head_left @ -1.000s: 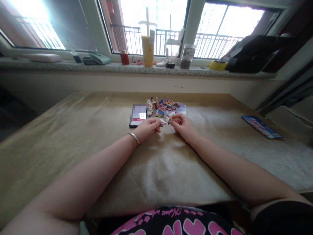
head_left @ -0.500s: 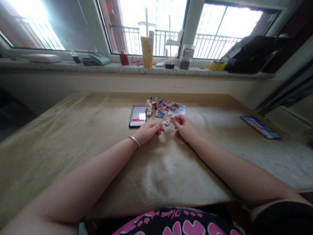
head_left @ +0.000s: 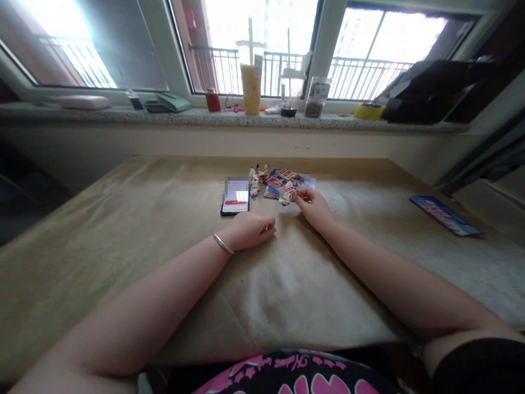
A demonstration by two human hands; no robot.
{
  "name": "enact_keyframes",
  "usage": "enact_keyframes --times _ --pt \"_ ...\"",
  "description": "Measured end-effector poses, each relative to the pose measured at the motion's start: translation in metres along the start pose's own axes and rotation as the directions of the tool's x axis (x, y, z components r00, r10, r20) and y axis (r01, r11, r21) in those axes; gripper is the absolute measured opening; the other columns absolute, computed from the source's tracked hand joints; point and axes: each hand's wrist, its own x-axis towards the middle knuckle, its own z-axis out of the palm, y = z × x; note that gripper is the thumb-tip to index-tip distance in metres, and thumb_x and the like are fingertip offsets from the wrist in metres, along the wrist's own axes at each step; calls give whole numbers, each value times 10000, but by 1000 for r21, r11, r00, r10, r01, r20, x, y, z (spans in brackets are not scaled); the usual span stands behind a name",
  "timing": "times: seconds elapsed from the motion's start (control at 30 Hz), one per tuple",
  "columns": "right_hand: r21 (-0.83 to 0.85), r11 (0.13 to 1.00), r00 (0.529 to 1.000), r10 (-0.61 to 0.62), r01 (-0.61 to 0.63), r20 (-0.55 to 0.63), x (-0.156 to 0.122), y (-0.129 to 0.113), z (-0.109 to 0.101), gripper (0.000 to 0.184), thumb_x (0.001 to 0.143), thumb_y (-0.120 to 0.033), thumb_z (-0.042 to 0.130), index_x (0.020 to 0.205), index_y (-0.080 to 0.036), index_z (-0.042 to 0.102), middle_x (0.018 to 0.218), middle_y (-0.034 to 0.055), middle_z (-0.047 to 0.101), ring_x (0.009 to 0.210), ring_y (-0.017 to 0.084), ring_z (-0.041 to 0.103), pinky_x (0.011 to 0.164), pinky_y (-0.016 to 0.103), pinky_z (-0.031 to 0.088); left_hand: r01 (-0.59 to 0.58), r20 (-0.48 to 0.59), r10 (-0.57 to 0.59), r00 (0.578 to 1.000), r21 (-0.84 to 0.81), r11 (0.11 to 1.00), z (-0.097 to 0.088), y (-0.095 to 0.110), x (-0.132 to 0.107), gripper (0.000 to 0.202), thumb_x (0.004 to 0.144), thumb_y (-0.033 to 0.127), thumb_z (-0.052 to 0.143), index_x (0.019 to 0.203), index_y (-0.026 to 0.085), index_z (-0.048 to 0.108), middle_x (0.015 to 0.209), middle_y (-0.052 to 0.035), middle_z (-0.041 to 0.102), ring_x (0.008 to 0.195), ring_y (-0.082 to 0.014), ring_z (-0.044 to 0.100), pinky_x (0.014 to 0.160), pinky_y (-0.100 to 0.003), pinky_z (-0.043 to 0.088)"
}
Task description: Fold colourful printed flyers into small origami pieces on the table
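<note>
Left hand [head_left: 252, 230]: since half a second ago, drawn off the paper and a little nearer the body; fingers now curled inward low over the table [head_left: 164, 230], their exact closure and any contents not discernible. Folded paper piece [head_left: 287, 192], white with red stripes and blue marks: now held by one hand only, shifted slightly away from the body, at the near edge of the printed sheets. Right hand [head_left: 315, 209]: thumb and fingers pinched together on the right edge of that piece. Bracelet [head_left: 223, 244], silver-coloured: one, on the left wrist. Phone [head_left: 237, 203]: one, dark-edged, screen up and lit, part of it pixelated, just beyond the left hand. Folded paper cluster [head_left: 257, 178], white, red and blue: right of the phone, near it; number of pieces unclear. Printed sheets [head_left: 305, 179], colourful, overlapping: right of the cluster, beyond the held piece. Blue packet [head_left: 446, 215], flat, with pale lettering: one, well apart at the table's right. Windowsill [head_left: 184, 116], speckled stone, bearing from left to right: red jar [head_left: 213, 100]; tall cup [head_left: 251, 90] with yellow contents and straw; clear cup [head_left: 289, 93], dark at the bottom; clear container [head_left: 315, 102], dark contents; black bag [head_left: 430, 96].
</note>
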Motion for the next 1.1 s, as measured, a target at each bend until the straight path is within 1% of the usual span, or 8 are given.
enact_keyframes --times 0.07,0.17,0.3,0.47,0.7,0.8,1.0,1.1 --pt "-36 999 999 -16 17 31 7 -4 6 196 724 -385 588 758 -192 580 712 0 618 645 142 534 663 281 419 -2 2 2 1000 1 1000 1 -2 0 208 901 341 457 831 192 584 701 -16 635 640 -147 587 541 -238 311" --pt "-144 985 994 -87 96 68 19 -8 20 159 750 -348 582 767 -192 610 714 -2 640 670 144 558 671 271 428 -4 3 4 1000 7 1000 2 -4 0 209 902 346 455 821 197 576 708 -14 635 641 -149 586 539 -241 301" --pt "-286 948 990 -126 141 70 35 -10 40 135 774 -313 589 783 -191 647 786 15 684 731 152 600 708 271 441 -5 9 5 1000 -37 999 1 -5 1 196 901 348 462 825 201 566 701 1 627 616 -135 569 536 -235 295" --pt "-386 916 993 -87 113 84 50 -9 54 167 796 -353 585 838 -214 667 864 21 708 805 169 626 749 282 455 8 20 -7 1000 -55 998 0 -5 1 184 896 342 466 826 202 562 704 2 623 616 -133 563 541 -230 298" --pt "-476 866 989 -129 151 78 69 -4 59 171 817 -351 563 870 -220 658 906 30 710 851 182 627 781 294 454 -9 0 9 1000 -91 996 2 -9 1 185 893 336 463 820 200 564 696 2 625 618 -131 565 546 -227 300" --pt "-483 867 992 -110 127 63 75 -1 60 177 834 -345 548 898 -214 649 920 34 706 845 174 625 784 290 455 1 6 -1 1000 -92 996 3 -10 2 177 890 332 472 825 198 567 696 0 627 613 -130 564 544 -227 297" --pt "-456 880 990 -100 134 99 75 -1 60 197 846 -327 530 965 -211 634 979 56 696 917 187 620 845 310 451 -5 -1 5 1000 -106 994 4 -10 3 181 892 337 471 824 198 564 685 0 617 597 -128 552 536 -224 287" --pt "-498 846 981 -142 190 133 71 -3 55 268 831 -285 523 1065 -187 612 1044 78 683 966 204 608 885 332 446 -8 -4 7 1000 -117 993 4 -11 2 177 891 334 471 820 197 560 679 2 614 592 -126 548 535 -224 284"
